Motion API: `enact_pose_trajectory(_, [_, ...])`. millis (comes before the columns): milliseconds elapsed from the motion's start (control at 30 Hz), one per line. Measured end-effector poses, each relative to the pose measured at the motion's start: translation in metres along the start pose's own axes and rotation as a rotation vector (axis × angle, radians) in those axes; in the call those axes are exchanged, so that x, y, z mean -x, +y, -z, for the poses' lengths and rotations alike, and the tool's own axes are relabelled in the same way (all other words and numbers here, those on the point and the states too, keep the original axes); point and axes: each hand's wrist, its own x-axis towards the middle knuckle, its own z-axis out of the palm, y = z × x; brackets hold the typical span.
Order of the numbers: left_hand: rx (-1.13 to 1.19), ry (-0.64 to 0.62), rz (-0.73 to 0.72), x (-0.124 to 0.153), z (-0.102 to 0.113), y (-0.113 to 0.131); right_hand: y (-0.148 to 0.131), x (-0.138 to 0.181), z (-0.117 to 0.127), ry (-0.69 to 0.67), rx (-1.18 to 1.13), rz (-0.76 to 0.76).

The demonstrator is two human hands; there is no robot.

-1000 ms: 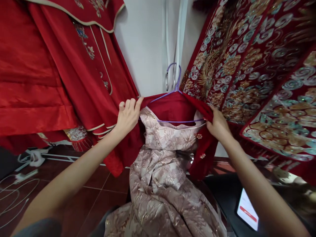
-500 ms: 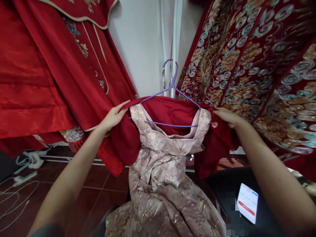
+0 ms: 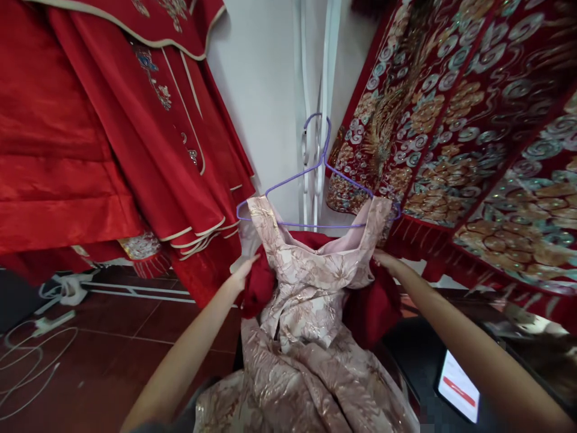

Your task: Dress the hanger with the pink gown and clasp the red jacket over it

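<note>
A pale pink dress with gold floral brocade hangs by its shoulder straps on a purple hanger. The hanger's hook is at a white upright pole. Behind the bodice is a dark red short jacket, bunched lower than the straps and mostly hidden by the dress. My left hand is closed on the jacket's left side, its fingertips partly covered by the cloth. On the other side my right hand grips the jacket near the dress's armhole; most of its fingers are hidden.
Red embroidered garments hang on the left, and a heavily beaded red garment hangs on the right. White poles stand against the wall. A lit phone lies on a black surface at lower right. White cables trail over the tiled floor.
Both hands have drawn the red jacket down from the hanger's shoulders to behind the dress bodice. The hanger's ends and the wall behind are now uncovered. The view has shifted slightly.
</note>
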Motion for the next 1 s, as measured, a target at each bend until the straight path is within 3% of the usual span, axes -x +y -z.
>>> enact_pose_trajectory(67, [0.054, 0.009, 0.103, 0.009, -0.001, -0.007, 0.007, 0.005, -0.002, -0.092, -0.068, -0.056])
enact_pose_trajectory(167, [0.071, 0.118, 0.133, 0.010, 0.023, 0.011, 0.004, 0.012, 0.017, -0.209, -0.237, -0.123])
enact_pose_trajectory(233, [0.038, 0.297, 0.018, 0.003, 0.045, 0.041, -0.014, 0.020, 0.039, -0.333, -0.189, -0.132])
enact_pose_trajectory(300, [-0.037, 0.380, -0.229, -0.005, 0.060, 0.077, -0.044, 0.030, 0.059, -0.397, 0.085, -0.062])
enact_pose_trajectory(333, [-0.137, 0.389, -0.358, -0.009, 0.064, 0.096, -0.062, 0.033, 0.066, -0.322, 0.237, -0.003])
enact_pose_trajectory(400, [-0.401, 0.370, -0.556, -0.016, 0.064, 0.127, -0.096, 0.032, 0.073, 0.017, 0.459, 0.148])
enact_pose_trajectory(467, [-0.650, 0.288, -0.600, -0.022, 0.056, 0.147, -0.118, 0.016, 0.071, 0.235, 0.543, 0.394])
enact_pose_trajectory(500, [-0.741, 0.267, -0.599, -0.025, 0.051, 0.153, -0.123, 0.004, 0.068, 0.251, 0.552, 0.483])
enact_pose_trajectory(600, [-0.867, 0.269, -0.594, -0.029, 0.042, 0.161, -0.112, -0.036, 0.058, 0.142, 0.498, 0.488])
enact_pose_trajectory(700, [-0.824, 0.266, -0.623, -0.030, 0.043, 0.161, -0.093, -0.057, 0.056, 0.096, 0.388, 0.451])
enact_pose_trajectory(867, [-0.726, 0.382, -0.558, -0.027, 0.054, 0.151, -0.092, -0.046, 0.068, 0.178, 0.239, 0.418])
enact_pose_trajectory(1000, [-0.677, 0.472, -0.424, -0.013, 0.064, 0.122, -0.088, -0.035, 0.075, 0.356, 0.209, 0.315])
